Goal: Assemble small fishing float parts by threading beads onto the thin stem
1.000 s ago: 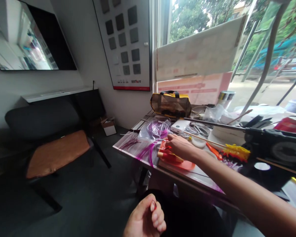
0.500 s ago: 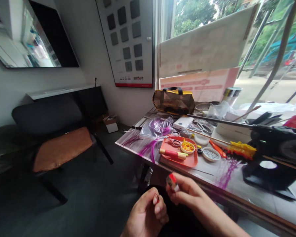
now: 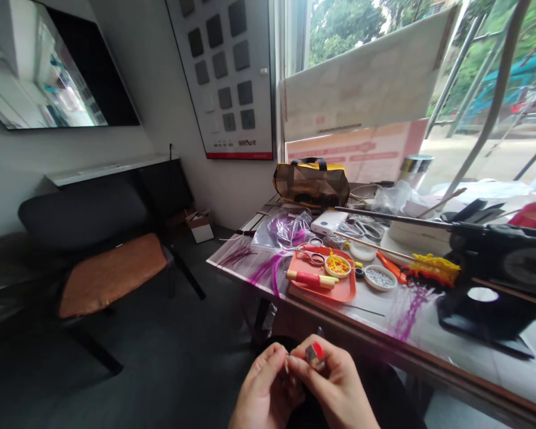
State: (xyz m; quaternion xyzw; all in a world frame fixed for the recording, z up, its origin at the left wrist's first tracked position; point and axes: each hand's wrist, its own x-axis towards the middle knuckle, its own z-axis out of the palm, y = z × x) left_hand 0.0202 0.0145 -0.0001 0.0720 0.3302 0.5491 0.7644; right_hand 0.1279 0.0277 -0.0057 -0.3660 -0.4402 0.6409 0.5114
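Both hands are together low in the middle, in front of the table edge, with their fingertips meeting. My left hand (image 3: 268,381) is closed in a pinch; the small thing at its fingertips is mostly hidden. My right hand (image 3: 335,375) keeps a lighter (image 3: 315,354) in its curled fingers, its red and metal end showing, while thumb and forefinger pinch at the left fingertips. Beyond them on the table is an orange tray (image 3: 346,292) with scissors (image 3: 315,257), a red-and-yellow handled tool (image 3: 310,279) and a small dish (image 3: 338,273) of yellow and orange bits.
Right of the tray are a dish of grey beads (image 3: 381,286), orange pliers (image 3: 390,267), purple threads (image 3: 408,316) and a black device (image 3: 486,316). A bag (image 3: 310,185) stands at the back. Purple strands (image 3: 265,271) hang over the table's front edge. A chair (image 3: 111,274) stands left.
My right hand has moved down and left, bringing the lighter with it, and its fingertips now meet those of my left hand. The view has shifted slightly.
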